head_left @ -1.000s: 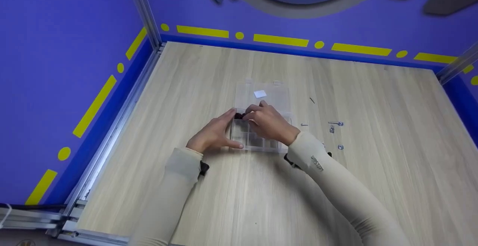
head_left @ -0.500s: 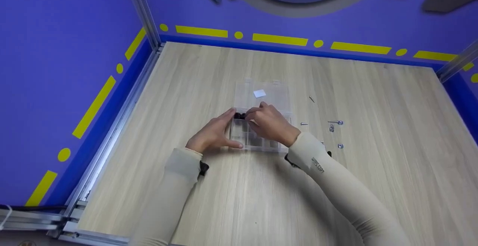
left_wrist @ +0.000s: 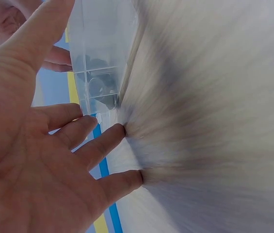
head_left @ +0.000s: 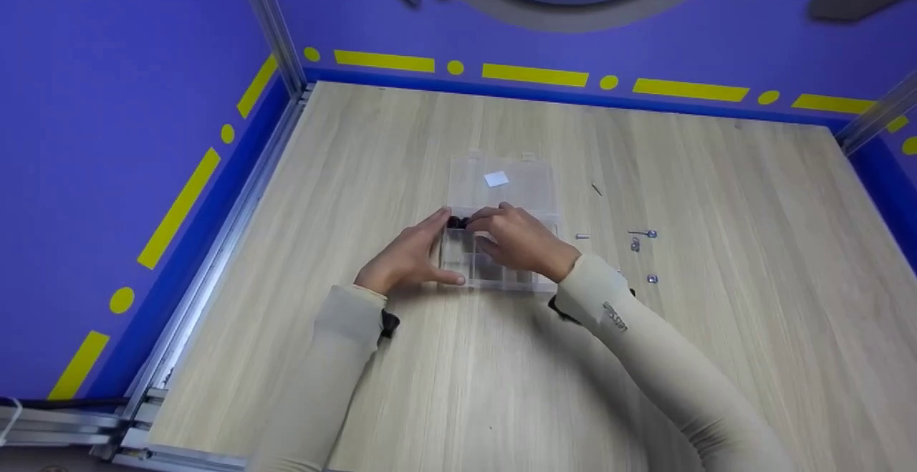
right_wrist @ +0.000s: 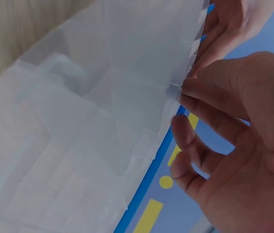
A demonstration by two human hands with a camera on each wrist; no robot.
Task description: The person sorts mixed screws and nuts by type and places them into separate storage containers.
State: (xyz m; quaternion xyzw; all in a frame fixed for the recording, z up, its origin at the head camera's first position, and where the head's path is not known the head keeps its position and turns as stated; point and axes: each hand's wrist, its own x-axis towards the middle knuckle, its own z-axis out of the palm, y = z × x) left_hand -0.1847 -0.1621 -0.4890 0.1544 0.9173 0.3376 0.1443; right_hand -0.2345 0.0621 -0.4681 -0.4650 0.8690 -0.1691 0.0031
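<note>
Left hand: the left hand (head_left: 402, 261) lies at the left side of the clear compartment box (head_left: 494, 271) in the middle of the head view, fingers straight, thumb along the near edge; it steadies the box and grips nothing.
Right hand: the right hand (head_left: 519, 240) is over the box, its fingers (right_wrist: 209, 92) curled at a divider wall; whether they pinch the small black part (head_left: 454, 223) in the upper-left compartment, I cannot tell.
Box: on the bench (head_left: 645, 386), lid (head_left: 501, 180) folded open toward the upper part of the frame, a white label on it.
Done so far: dark pieces already sit in the compartments, as the left wrist view shows through the wall.
Left to do: several small metal screws and nuts (head_left: 642, 234) lie loose on the bench to the right of the box, so the sorting looks only partly done.
Change: both hands hold nearly the same places as a second ago; the right-hand fingertips sit slightly lower, closer to the black part.
</note>
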